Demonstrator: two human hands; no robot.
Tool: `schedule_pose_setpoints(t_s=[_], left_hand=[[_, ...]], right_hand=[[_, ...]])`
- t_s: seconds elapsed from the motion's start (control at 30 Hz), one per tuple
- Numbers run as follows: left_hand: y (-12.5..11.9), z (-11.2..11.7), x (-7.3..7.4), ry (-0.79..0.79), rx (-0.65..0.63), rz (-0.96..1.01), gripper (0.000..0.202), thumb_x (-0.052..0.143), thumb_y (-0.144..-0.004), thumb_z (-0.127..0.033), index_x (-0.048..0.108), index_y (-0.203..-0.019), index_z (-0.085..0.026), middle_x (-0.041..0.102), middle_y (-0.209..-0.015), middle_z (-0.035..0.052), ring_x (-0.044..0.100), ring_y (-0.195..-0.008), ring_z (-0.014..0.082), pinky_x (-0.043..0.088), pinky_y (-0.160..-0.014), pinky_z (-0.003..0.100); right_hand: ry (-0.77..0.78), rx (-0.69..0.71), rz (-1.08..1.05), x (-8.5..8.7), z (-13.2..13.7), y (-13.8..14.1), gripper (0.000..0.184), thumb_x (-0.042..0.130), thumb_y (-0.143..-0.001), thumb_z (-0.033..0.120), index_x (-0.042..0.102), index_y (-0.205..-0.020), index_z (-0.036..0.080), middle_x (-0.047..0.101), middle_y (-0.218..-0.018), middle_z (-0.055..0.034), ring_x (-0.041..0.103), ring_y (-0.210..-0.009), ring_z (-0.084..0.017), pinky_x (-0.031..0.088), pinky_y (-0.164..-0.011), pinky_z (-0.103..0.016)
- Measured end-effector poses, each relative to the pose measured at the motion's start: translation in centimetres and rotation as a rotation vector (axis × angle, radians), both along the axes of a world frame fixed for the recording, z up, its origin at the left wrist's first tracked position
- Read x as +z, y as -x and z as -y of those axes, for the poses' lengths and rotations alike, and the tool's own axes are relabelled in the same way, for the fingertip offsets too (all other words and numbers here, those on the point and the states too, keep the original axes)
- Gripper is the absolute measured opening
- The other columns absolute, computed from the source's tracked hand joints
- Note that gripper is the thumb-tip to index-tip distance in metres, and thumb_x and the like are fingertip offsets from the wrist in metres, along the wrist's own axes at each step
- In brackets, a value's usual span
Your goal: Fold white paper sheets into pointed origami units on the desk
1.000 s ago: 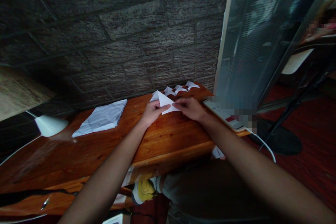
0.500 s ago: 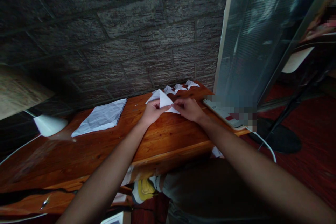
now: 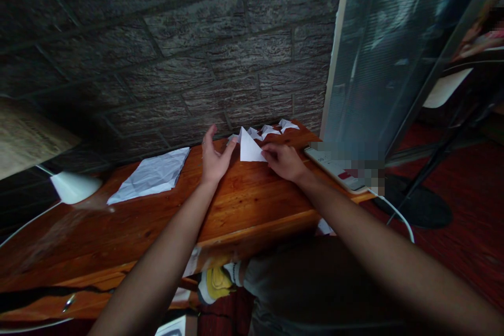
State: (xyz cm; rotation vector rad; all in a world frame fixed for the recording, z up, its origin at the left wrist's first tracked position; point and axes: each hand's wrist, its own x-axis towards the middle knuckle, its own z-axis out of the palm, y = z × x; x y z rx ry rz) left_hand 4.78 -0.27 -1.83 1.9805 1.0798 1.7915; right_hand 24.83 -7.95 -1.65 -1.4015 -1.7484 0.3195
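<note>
A folded piece of white paper (image 3: 250, 148), triangular in outline, is held above the wooden table. My right hand (image 3: 284, 160) pinches its lower right corner between thumb and fingers. Just left of the paper, my left hand (image 3: 214, 158) is open, thumb and fingers spread apart, with nothing in it. Behind the paper, along the wall, stand several small folded paper pieces (image 3: 270, 130) in a row; the held sheet hides part of the row.
Creased white sheets (image 3: 155, 173) lie to the left on the table (image 3: 157, 220). A lamp (image 3: 74, 187) stands at far left. A phone-like device (image 3: 334, 168) with a white cable (image 3: 397, 212) rests at the right edge. The stone wall (image 3: 236, 63) borders the back.
My left hand has let go of the folded paper and moved left, its fingers spreading. The paper has turned in my right hand, which still grips its corner.
</note>
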Motion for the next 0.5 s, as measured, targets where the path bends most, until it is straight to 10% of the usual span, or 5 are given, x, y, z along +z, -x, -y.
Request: schedule_pose_setpoints(t_s=[0.2, 0.5], left_hand=[[-0.9, 0.5, -0.4, 0.114, -0.235, -0.085, 0.065, 0.071, -0.081, -0.047, 0.05, -0.137, -0.02, 0.055, -0.14, 0.0147, 0.052, -0.129, 0.0253, 0.038, -0.111, 0.038], [-0.8, 1.1, -0.3, 0.266, -0.372, -0.152, 0.038, 0.075, -0.073, -0.052, 0.074, -0.081, -0.014, 0.071, -0.074, 0.0031, 0.061, -0.068, 0.0162, 0.046, -0.062, 0.025]], right_hand=[[-0.026, -0.053, -0.044, -0.1, -0.2, -0.1, 0.016, 0.058, -0.088, 0.022, 0.074, -0.094, 0.022, 0.075, -0.088, -0.0015, 0.068, -0.078, -0.018, 0.049, -0.079, -0.029], [-0.21, -0.211, -0.193, -0.7, -0.9, -0.7, 0.019, 0.062, -0.08, 0.022, 0.069, -0.098, 0.02, 0.072, -0.108, -0.0082, 0.065, -0.106, -0.024, 0.049, -0.097, -0.039]])
